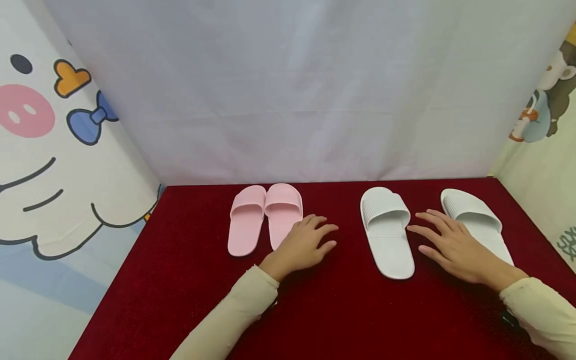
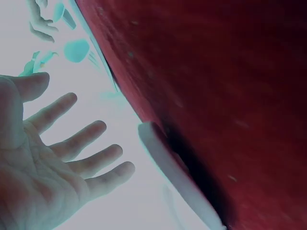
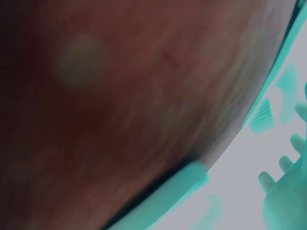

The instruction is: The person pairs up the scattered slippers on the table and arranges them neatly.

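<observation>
Two pink slippers, one on the left (image 1: 244, 231) and one on the right (image 1: 281, 220), lie side by side on the red cloth with their toes toward the back. My left hand (image 1: 302, 246) hovers by the right pink slipper and covers part of its heel; its fingers are spread and hold nothing, as the left wrist view also shows. A white slipper (image 1: 390, 250) lies right of the middle, slightly turned. Between it and a second white slipper (image 1: 488, 237) is my right hand (image 1: 456, 250), fingers extended, partly hiding the second one. Whether its fingertips touch the nearer white slipper, I cannot tell.
The red cloth (image 1: 315, 320) covers the whole tabletop. A pale fabric backdrop (image 1: 292, 100) rises along its back edge. Printed cartoon panels stand at the left (image 1: 54, 165) and the right (image 1: 540, 165).
</observation>
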The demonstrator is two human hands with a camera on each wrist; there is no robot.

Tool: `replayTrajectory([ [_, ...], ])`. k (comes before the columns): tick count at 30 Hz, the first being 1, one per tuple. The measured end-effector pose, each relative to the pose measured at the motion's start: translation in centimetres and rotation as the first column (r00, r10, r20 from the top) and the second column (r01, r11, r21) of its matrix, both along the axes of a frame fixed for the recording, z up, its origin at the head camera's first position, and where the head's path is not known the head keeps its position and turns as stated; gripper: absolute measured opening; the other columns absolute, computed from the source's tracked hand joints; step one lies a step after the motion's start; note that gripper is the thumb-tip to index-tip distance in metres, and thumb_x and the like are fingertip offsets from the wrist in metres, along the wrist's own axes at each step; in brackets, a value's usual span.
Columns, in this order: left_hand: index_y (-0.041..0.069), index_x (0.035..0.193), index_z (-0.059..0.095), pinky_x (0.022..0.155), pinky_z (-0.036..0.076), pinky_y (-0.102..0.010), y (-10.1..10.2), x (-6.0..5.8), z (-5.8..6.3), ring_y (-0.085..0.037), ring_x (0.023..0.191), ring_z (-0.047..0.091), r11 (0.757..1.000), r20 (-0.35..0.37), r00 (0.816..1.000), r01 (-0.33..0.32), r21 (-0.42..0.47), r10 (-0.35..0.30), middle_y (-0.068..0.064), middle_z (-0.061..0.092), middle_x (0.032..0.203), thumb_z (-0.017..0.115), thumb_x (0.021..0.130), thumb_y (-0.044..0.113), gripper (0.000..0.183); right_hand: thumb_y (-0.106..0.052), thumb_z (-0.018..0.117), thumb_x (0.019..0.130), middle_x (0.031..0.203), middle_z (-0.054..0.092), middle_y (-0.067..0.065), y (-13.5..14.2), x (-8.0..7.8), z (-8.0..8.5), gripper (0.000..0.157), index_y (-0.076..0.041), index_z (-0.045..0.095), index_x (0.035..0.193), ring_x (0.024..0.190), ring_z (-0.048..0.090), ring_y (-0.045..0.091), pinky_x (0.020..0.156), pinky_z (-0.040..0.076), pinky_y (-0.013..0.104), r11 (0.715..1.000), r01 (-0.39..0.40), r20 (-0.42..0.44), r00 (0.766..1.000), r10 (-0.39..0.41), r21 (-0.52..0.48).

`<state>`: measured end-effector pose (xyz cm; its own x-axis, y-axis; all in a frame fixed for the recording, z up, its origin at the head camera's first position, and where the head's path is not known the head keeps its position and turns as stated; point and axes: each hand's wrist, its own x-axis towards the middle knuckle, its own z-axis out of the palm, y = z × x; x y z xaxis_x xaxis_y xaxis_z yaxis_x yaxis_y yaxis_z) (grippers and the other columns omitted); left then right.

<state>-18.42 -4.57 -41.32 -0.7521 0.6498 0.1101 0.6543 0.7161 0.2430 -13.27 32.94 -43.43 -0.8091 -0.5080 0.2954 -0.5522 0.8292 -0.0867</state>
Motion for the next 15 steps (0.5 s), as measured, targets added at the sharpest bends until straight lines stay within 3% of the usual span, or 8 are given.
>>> replayTrajectory([
  [7, 0.025, 0.139, 0.057, 0.113, 0.039, -0.051, 1.7, -0.3, 0.1, -0.035, 0.140, 0.044, 0.997, -0.091, 0.996, -0.023, -0.075, 0.016, -0.009, 0.051, 0.147, 0.053, 0.102, 0.038, 0.040, -0.026, 0.063, 0.097, 0.151, 0.035, 0.011, 2.7, -0.2, 0.4, 0.049, -0.026, 0.048, 0.143, 0.141, 0.028, 0.037, 0.095, 0.031, 0.062, 0.999, 0.014, 0.021, 1.000, -0.014, 0.030],
  [15, 0.027, 0.140, 0.056, 0.110, 0.042, -0.047, 3.1, -1.0, 0.0, -0.030, 0.139, 0.045, 0.997, -0.094, 0.995, -0.030, -0.077, 0.022, -0.007, 0.051, 0.146, 0.052, 0.102, 0.039, 0.040, -0.024, 0.062, 0.097, 0.145, 0.038, 0.015, 7.4, -0.6, 0.3, 0.043, -0.021, 0.051, 0.139, 0.127, 0.035, 0.043, 0.087, 0.032, 0.060, 0.996, 0.082, -0.025, 0.996, -0.080, 0.046],
])
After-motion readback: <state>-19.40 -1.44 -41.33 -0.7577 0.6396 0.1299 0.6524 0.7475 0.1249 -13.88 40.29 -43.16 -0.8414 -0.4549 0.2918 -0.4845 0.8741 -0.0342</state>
